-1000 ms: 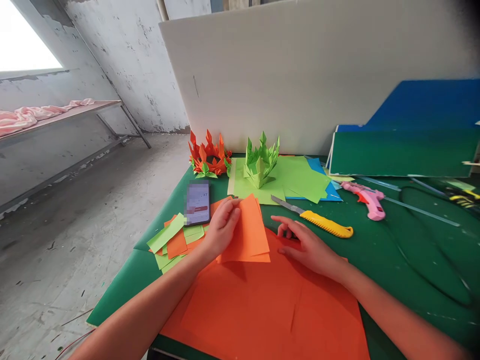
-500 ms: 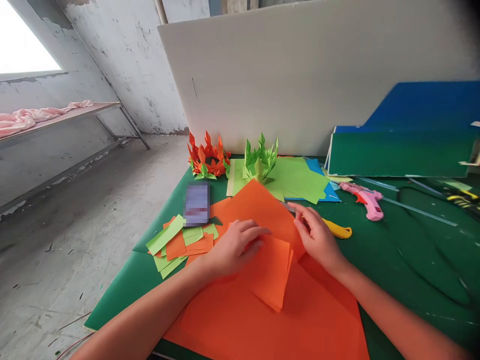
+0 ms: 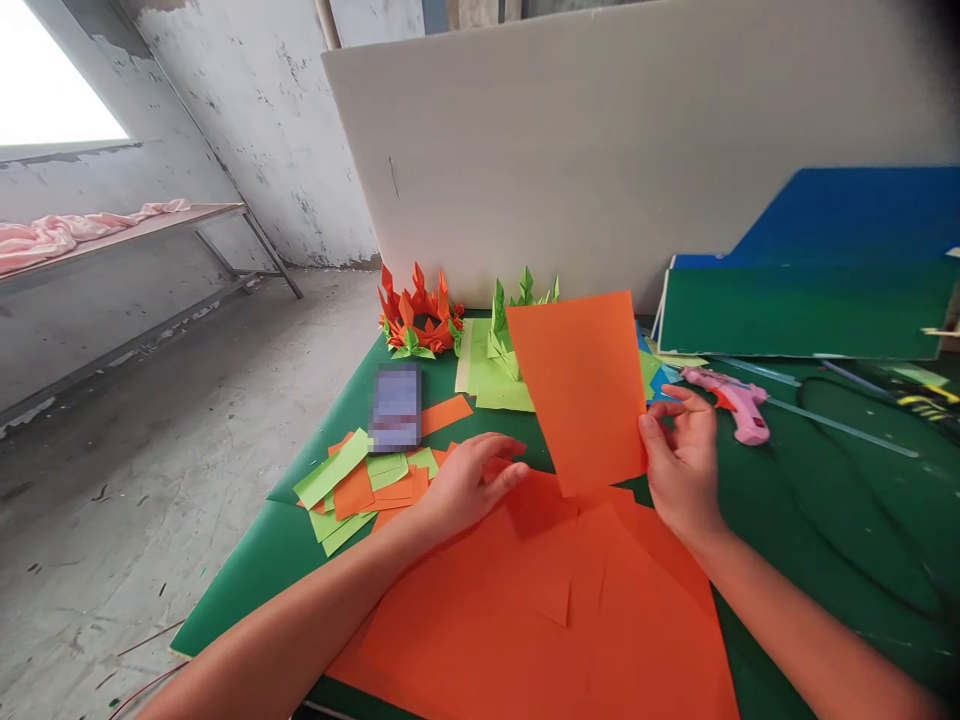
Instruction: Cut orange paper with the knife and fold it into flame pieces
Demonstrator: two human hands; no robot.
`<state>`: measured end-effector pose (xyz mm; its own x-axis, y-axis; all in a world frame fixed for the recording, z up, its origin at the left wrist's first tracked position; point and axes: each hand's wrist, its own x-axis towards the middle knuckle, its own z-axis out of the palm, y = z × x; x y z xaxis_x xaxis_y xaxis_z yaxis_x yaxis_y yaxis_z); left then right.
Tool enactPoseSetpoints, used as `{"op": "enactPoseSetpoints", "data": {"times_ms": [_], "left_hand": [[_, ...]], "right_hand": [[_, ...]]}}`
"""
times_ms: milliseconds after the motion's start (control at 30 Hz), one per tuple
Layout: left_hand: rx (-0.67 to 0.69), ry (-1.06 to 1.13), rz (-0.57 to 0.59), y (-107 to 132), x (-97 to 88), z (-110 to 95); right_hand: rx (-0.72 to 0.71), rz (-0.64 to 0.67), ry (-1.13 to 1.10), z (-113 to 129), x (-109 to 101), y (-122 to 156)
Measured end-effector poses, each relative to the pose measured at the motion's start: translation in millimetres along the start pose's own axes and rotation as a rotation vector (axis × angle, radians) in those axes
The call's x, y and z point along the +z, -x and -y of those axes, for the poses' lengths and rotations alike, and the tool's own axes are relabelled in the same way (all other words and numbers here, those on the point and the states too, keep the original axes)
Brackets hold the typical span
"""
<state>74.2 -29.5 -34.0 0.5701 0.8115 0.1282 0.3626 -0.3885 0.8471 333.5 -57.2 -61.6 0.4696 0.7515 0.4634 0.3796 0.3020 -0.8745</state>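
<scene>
My right hand [image 3: 686, 465] pinches the right edge of an orange sheet of paper [image 3: 585, 390] between thumb and fingers. The sheet is raised and tilted, partly covering a green folded-paper crown [image 3: 502, 335] behind it. With fingers curved and thumb apart, my left hand [image 3: 476, 480] is open and empty, close over the left part of a large orange sheet [image 3: 540, 660]. Smaller orange pieces [image 3: 551, 585] lie on that sheet, hard to tell apart by colour. Left of my left hand are loose green and orange paper scraps [image 3: 352, 490].
On the green table [image 3: 232, 590], a blurred-out purple rectangular object [image 3: 396, 408] lies beside the scraps. A red-orange paper crown [image 3: 420, 315] stands behind it. A pink glue gun [image 3: 739, 405] with a dark cord lies right. Green-and-blue boards [image 3: 802, 305] lean at the back.
My right hand has lifted the orange sheet up off the pile and moved slightly right. My left hand has let go of the stacked orange squares. The yellow-handled tool is now out of sight.
</scene>
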Motion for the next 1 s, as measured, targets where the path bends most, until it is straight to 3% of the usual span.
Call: {"op": "enactPoseSetpoints", "data": {"times_ms": [133, 233, 333, 433, 700, 1000], "left_hand": [[-0.215, 0.616, 0.015, -1.3, -2.2, -4.3], [-0.356, 0.765, -0.071, -3.1, -3.3, -3.8], [-0.425, 0.85, -0.15, -4.2, -5.3, -1.4], [-0.447, 0.917, -0.165, -4.6, -8.0, -1.7], [-0.509, 1.0, -0.019, -0.3, -8.7, -11.9], [-0.422, 0.889, 0.063, 2.0, -5.5, -2.4]], "right_hand": [[0.047, 0.142, -0.08, 7.5, 6.1, 7.1], [0.087, 0.341, -0.168, 13.9, 8.2, 13.0], [0.134, 0.497, -0.216, 17.6, 5.5, 14.8], [0.207, 0.524, -0.261, 17.4, 0.4, 11.8], [0.124, 0.685, -0.208, -4.8, 0.9, 7.2], [0.354, 0.753, -0.301, 10.5, -3.6, 3.4]]}}
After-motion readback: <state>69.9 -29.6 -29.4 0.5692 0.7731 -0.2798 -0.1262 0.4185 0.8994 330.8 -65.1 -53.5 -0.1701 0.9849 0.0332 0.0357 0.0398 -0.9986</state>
